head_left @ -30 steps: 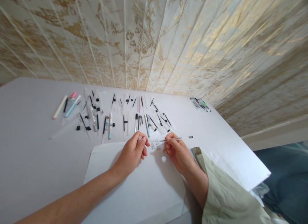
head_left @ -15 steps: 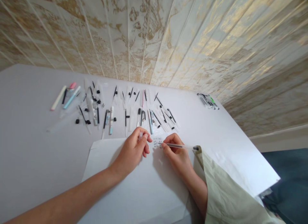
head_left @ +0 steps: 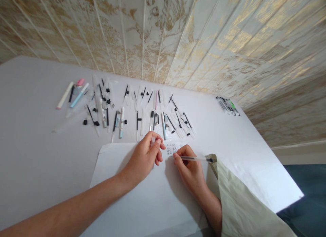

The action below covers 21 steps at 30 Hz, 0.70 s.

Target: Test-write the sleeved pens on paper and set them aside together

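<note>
My right hand (head_left: pixel 189 162) grips a clear-barrelled gel pen (head_left: pixel 196 158) with a dark end. Its tip is down on the white paper (head_left: pixel 142 196), just below several short lines of small dark handwriting (head_left: pixel 171 148). To the left, my left hand (head_left: pixel 150 148) rests on the upper part of the sheet with its fingers curled. A small pale, translucent bit shows between thumb and forefinger; what it is cannot be made out.
Beyond the paper lie many pen parts: refills (head_left: pixel 107 117), black caps (head_left: pixel 85 122), clear barrels and a white-and-blue pen (head_left: pixel 121 123). A bundle of pens (head_left: pixel 228 106) lies at the back right. A patterned wall (head_left: pixel 142 36) borders the white table (head_left: pixel 38 145).
My right hand has shifted the pen tip down to a spot below the writing, and the pen lies flatter. My left hand keeps its pose. The whole view has shifted slightly.
</note>
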Tool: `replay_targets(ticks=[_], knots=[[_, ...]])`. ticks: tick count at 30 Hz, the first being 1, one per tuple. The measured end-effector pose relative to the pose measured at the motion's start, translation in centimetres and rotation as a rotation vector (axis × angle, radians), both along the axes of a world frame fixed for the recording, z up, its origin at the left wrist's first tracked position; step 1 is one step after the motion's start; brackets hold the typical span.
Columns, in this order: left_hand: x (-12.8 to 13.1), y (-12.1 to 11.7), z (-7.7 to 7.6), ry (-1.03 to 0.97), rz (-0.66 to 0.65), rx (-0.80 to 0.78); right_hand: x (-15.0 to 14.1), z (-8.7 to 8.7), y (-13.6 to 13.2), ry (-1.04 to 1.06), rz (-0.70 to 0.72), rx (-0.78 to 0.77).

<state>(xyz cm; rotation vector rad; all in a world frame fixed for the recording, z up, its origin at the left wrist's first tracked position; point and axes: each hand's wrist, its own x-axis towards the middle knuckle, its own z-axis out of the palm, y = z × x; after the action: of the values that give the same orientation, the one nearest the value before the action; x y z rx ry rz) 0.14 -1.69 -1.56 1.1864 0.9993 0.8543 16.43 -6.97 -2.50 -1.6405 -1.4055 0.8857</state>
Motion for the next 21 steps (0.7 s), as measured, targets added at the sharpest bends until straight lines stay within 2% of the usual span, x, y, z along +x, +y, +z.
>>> replay_targets(ticks=[21], knots=[[-0.05, -0.10, -0.20, -0.003, -0.004, -0.011, -0.05, 0.00, -0.01, -0.015, 0.048, -0.021]])
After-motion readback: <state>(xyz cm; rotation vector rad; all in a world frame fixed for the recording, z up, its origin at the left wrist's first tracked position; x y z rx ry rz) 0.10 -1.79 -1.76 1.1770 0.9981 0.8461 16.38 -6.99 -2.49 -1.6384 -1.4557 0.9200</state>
